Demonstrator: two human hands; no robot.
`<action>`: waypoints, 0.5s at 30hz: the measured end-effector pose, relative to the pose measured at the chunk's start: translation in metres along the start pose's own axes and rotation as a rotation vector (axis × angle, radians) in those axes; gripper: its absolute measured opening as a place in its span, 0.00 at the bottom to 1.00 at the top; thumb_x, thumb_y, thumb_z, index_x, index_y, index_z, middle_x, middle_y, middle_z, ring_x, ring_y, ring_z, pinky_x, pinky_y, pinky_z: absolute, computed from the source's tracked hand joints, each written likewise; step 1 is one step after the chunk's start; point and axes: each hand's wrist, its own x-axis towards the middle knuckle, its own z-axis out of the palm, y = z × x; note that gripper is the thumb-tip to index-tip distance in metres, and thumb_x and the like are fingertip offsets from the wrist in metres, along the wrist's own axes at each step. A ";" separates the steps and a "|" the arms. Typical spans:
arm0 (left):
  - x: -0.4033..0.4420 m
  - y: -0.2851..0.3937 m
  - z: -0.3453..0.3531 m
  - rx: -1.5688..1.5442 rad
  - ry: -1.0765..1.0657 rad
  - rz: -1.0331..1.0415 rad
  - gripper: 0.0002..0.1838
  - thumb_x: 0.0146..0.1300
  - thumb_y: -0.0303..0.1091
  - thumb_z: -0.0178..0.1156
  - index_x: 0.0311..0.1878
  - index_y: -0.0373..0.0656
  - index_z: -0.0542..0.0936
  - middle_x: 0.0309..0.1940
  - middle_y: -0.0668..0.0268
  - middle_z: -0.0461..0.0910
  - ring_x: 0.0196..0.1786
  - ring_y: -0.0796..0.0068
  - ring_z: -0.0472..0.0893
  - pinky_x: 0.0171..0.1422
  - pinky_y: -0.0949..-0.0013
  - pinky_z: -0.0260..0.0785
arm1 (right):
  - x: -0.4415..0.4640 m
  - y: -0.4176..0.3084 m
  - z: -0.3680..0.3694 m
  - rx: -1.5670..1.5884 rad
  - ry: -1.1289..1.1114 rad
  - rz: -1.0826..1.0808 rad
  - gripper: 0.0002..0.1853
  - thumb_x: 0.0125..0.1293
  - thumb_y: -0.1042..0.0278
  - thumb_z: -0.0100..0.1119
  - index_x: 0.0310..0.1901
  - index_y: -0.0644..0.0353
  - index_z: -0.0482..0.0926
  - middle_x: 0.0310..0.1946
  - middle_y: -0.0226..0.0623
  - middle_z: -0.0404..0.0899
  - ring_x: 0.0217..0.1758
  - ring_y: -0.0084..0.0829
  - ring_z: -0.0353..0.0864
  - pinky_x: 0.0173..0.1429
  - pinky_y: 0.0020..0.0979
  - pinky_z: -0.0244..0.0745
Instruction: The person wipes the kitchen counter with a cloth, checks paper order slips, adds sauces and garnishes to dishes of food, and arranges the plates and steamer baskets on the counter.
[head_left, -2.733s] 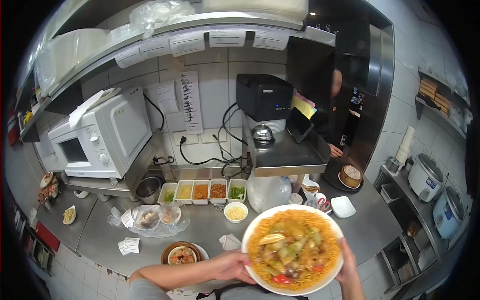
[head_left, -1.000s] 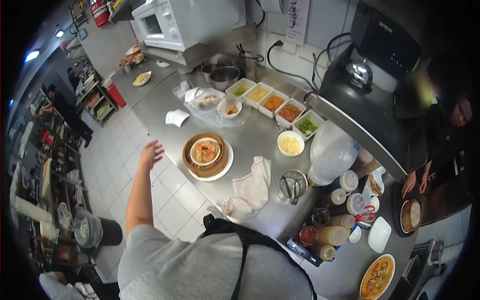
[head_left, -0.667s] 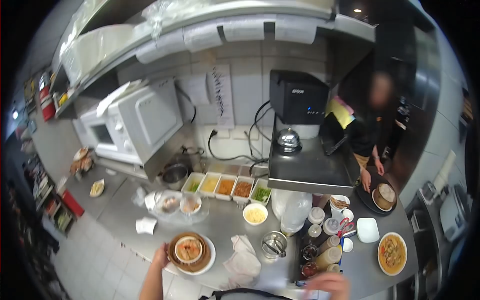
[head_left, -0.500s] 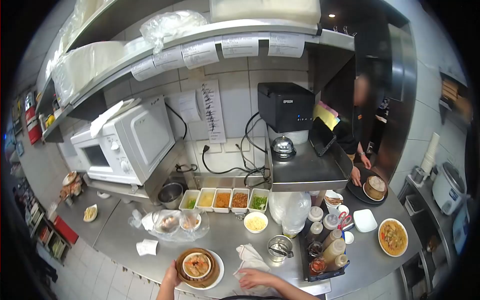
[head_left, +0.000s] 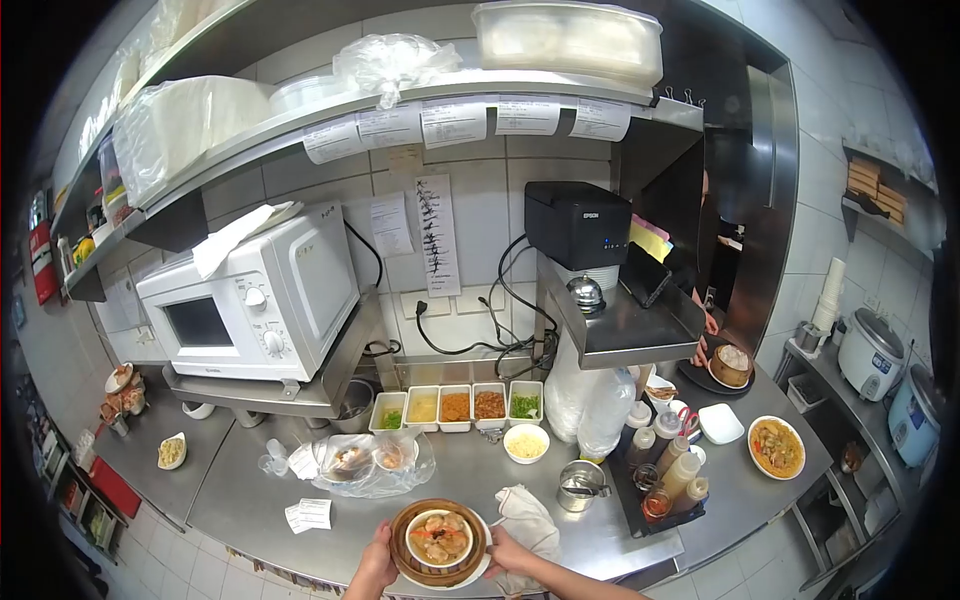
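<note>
A round bamboo steamer (head_left: 402, 556) with a bowl of food (head_left: 440, 538) inside stands on a white plate (head_left: 484, 568) near the counter's front edge. My left hand (head_left: 376, 562) grips its left side. At the right rim, my right hand (head_left: 508, 556) is closed on the plate's edge. Just behind my right hand lies a crumpled white cloth (head_left: 528, 520). A metal pot (head_left: 580, 487) stands right of the cloth. Two paper slips (head_left: 308, 515) lie left of the steamer, with a clear plastic bag (head_left: 375, 465) behind them.
Sauce bottles in a dark tray (head_left: 672, 520) stand at right, near a noodle plate (head_left: 776, 448). Topping tubs (head_left: 456, 408) line the back. A metal shelf (head_left: 640, 350) overhangs the counter; a microwave (head_left: 250, 295) is at left. A person's hand (head_left: 706, 330) is near a black tray (head_left: 712, 378).
The noodle plate I held earlier now rests on the right counter. My right hand has moved from the cloth to the plate under the steamer. My left hand remains at the steamer's left side.
</note>
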 end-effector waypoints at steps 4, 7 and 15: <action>-0.053 0.044 0.061 0.016 -0.059 -0.131 0.29 0.73 0.42 0.34 0.73 0.60 0.35 0.70 0.65 0.53 0.65 0.65 0.65 0.64 0.47 0.61 | -0.053 -0.009 -0.025 0.060 0.044 -0.076 0.23 0.65 0.77 0.42 0.60 0.62 0.50 0.47 0.49 0.69 0.32 0.37 0.81 0.28 0.35 0.83; -0.078 0.042 0.106 0.022 -0.127 -0.215 0.30 0.73 0.43 0.35 0.72 0.63 0.36 0.70 0.69 0.53 0.67 0.63 0.62 0.60 0.35 0.58 | -0.102 -0.005 -0.055 0.064 0.188 -0.226 0.21 0.66 0.76 0.38 0.60 0.60 0.52 0.45 0.46 0.72 0.37 0.36 0.80 0.28 0.34 0.82; -0.122 -0.033 0.261 -0.056 -0.517 -0.337 0.27 0.67 0.54 0.44 0.66 0.58 0.60 0.67 0.68 0.59 0.67 0.59 0.60 0.62 0.33 0.50 | -0.263 0.037 -0.157 0.216 0.576 -0.272 0.16 0.69 0.72 0.40 0.58 0.56 0.60 0.35 0.36 0.77 0.29 0.24 0.79 0.25 0.25 0.77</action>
